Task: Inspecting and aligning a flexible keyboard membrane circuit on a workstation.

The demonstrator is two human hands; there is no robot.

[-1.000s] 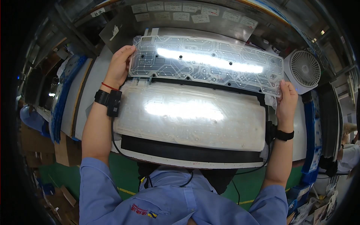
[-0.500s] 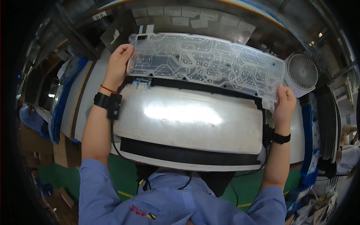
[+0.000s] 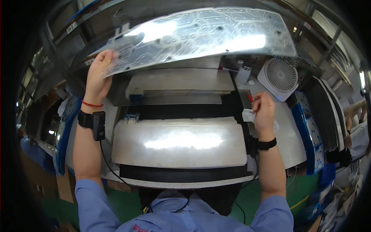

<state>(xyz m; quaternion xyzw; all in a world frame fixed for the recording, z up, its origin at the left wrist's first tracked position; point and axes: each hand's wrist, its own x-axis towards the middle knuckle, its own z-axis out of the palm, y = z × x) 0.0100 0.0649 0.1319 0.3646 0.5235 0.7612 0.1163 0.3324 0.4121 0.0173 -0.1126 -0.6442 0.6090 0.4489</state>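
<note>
My left hand (image 3: pixel 101 73) pinches the left end of a long clear plastic membrane sheet (image 3: pixel 193 36) with printed circuit traces, raised above the bench and tilted. The sheet's right end hangs free. My right hand (image 3: pixel 263 114) is closed, fingers curled, over the bench's right part; whatever it holds, if anything, cannot be made out. A small red object (image 3: pixel 251 98) shows at its fingertips. White crumpled material (image 3: pixel 248 115) shows beside and behind that hand. In front of me a stack of clear sheets (image 3: pixel 179 143) lies on a black mat (image 3: pixel 181 173).
Farther back lies another pale sheet stack (image 3: pixel 181 81). A white fan (image 3: pixel 280 75) and a white bottle (image 3: pixel 243 73) stand at the back right. Blue trays (image 3: pixel 309 131) line the right side. A metal shelf frame rises behind. Another person's arm (image 3: pixel 349 123) shows far right.
My right hand has let go of the membrane sheet and come down toward the bench. My left hand keeps hold; the sheet has risen and tilted, uncovering the rear stack and bottle.
</note>
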